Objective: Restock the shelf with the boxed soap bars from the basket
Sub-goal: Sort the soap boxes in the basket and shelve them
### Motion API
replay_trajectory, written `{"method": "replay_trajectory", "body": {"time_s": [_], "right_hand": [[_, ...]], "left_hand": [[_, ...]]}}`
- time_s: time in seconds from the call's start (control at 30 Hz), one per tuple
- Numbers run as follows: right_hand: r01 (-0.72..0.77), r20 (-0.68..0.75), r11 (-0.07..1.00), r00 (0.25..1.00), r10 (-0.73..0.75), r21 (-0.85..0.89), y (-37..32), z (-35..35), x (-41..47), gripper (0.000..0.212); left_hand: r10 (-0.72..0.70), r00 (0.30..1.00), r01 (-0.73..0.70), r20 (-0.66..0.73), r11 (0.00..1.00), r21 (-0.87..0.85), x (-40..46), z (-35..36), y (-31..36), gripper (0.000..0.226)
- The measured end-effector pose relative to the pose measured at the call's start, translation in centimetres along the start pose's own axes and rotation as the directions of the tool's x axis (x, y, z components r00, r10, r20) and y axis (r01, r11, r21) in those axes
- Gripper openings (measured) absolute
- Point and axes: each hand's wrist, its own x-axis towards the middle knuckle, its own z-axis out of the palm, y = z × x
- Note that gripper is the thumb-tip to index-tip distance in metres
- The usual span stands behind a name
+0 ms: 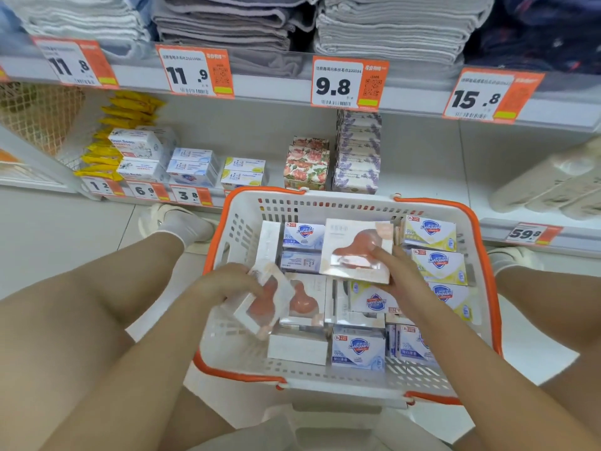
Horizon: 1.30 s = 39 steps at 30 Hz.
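A white basket with orange rim sits on the floor between my knees, filled with several boxed soap bars. My left hand grips a white box with a peach-coloured soap window, tilted, over the basket's left side. My right hand holds a second peach-window box lifted above the basket's middle, thumb on its face. Blue Safeguard boxes and yellow Safeguard boxes lie in the basket. The low shelf stands right behind the basket.
On the shelf stand stacked soap boxes, lemon boxes, floral boxes and lavender boxes. Yellow packets are at the left. Folded towels fill the upper shelf. My shoe is left of the basket.
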Motion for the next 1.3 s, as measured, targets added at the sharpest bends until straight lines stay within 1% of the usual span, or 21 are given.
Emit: {"method": "replay_trajectory", "body": {"time_s": [0.03, 0.07, 0.1, 0.13, 0.17, 0.2, 0.27, 0.33, 0.4, 0.47, 0.57, 0.63, 0.7, 0.77, 0.87, 0.93, 1.03, 1.1, 1.17, 1.23, 1.3], "right_hand": [[0.006, 0.016, 0.999, 1.0, -0.007, 0.04, -0.4, -0.2, -0.3, 0.028], [0.016, 0.028, 0.997, 0.999, -0.018, 0.071, -0.6, -0.4, -0.4, 0.027], [0.025, 0.036, 0.995, 0.999, -0.029, 0.097, -0.9, -0.5, -0.7, 0.033], [0.049, 0.049, 0.992, 0.997, -0.055, 0.117, -1.1, -0.6, -1.0, 0.042], [0.074, 0.054, 0.987, 0.995, -0.083, 0.143, -1.3, -0.6, -1.3, 0.049], [0.103, 0.058, 0.979, 0.992, -0.114, 0.174, -1.5, -0.7, -1.5, 0.051], [0.144, 0.05, 0.959, 0.986, -0.161, 0.244, -1.8, -0.7, -1.9, 0.04], [0.158, 0.044, 0.942, 0.983, -0.179, 0.296, -2.2, -0.8, -2.4, 0.026], [0.175, 0.052, 0.935, 0.978, -0.201, 0.309, -2.8, -1.0, -2.8, 0.024], [0.196, 0.064, 0.932, 0.972, -0.225, 0.304, -3.3, -1.2, -3.0, 0.027], [0.182, 0.039, 0.926, 0.978, -0.207, 0.332, -3.9, -1.2, -3.2, 0.049], [0.181, 0.034, 0.926, 0.979, -0.203, 0.332, -4.3, -1.0, -3.2, 0.055], [0.187, 0.033, 0.928, 0.977, -0.209, 0.322, -4.7, -0.8, -3.3, 0.05], [0.186, 0.026, 0.923, 0.978, -0.207, 0.338, -5.3, -0.8, -3.5, 0.04], [0.176, 0.011, 0.917, 0.981, -0.192, 0.358, -5.9, -1.2, -3.6, 0.035], [0.179, 0.016, 0.91, 0.98, -0.199, 0.374, -6.3, -1.7, -4.1, 0.032], [0.197, 0.008, 0.89, 0.975, -0.22, 0.411, -6.9, -2.5, -4.7, 0.027], [0.209, 0.003, 0.877, 0.972, -0.233, 0.433, -7.5, -2.9, -5.4, 0.027], [0.207, -0.003, 0.877, 0.974, -0.228, 0.433, -7.8, -3.4, -5.8, 0.031], [0.217, -0.019, 0.885, 0.973, -0.23, 0.412, -8.0, -3.8, -6.1, 0.034], [0.224, -0.033, 0.913, 0.973, -0.227, 0.341, -7.9, -4.6, -5.8, 0.034]], "left_hand": [[0.061, 0.992, -0.053, 0.115, 0.996, -0.074, -1.1, -0.9, 0.5, 0.029], [0.14, 0.969, -0.108, 0.202, 0.981, -0.161, -2.1, -1.6, 0.9, 0.04], [0.22, 0.944, -0.157, 0.246, 0.955, -0.252, -2.9, -2.0, 1.3, 0.05], [0.274, 0.929, -0.182, 0.248, 0.923, -0.338, -3.5, -2.4, 1.8, 0.054], [0.304, 0.926, -0.194, 0.224, 0.891, -0.41, -4.3, -2.5, 2.4, 0.05], [0.324, 0.927, -0.206, 0.189, 0.861, -0.465, -4.9, -2.6, 3.0, 0.041], [0.335, 0.931, -0.212, 0.144, 0.82, -0.532, -6.0, -2.6, 4.1, 0.029], [0.347, 0.932, -0.225, 0.1, 0.775, -0.591, -6.4, -2.7, 4.7, 0.032], [0.355, 0.933, -0.239, 0.053, 0.724, -0.647, -6.8, -2.7, 5.0, 0.041], [0.351, 0.936, -0.258, 0.001, 0.69, -0.676, -7.0, -2.5, 5.2, 0.045], [0.378, 0.922, -0.32, -0.083, 0.623, -0.714, -7.1, -2.1, 5.1, 0.037], [0.381, 0.911, -0.368, -0.159, 0.575, -0.731, -7.0, -1.9, 5.1, 0.035], [0.372, 0.902, -0.401, -0.221, 0.526, -0.75, -7.5, -1.7, 5.5, 0.039], [0.385, 0.891, -0.417, -0.24, 0.49, -0.765, -8.0, -1.6, 6.2, 0.042], [0.445, 0.863, -0.461, -0.24, 0.497, -0.735, -9.0, -1.1, 7.3, 0.036], [0.469, 0.853, -0.474, -0.227, 0.515, -0.714, -9.5, -0.5, 7.9, 0.042], [0.498, 0.843, -0.463, -0.203, 0.478, -0.747, -10.2, 0.3, 8.4, 0.045], [0.507, 0.843, -0.437, -0.18, 0.45, -0.779, -10.5, 0.8, 8.9, 0.041], [0.517, 0.841, -0.425, -0.156, 0.455, -0.783, -10.6, 1.2, 9.6, 0.039], [0.485, 0.86, -0.414, -0.163, 0.474, -0.777, -10.2, 1.4, 10.5, 0.038], [0.443, 0.877, -0.422, -0.188, 0.521, -0.742, -9.8, 1.7, 11.4, 0.034]]}}
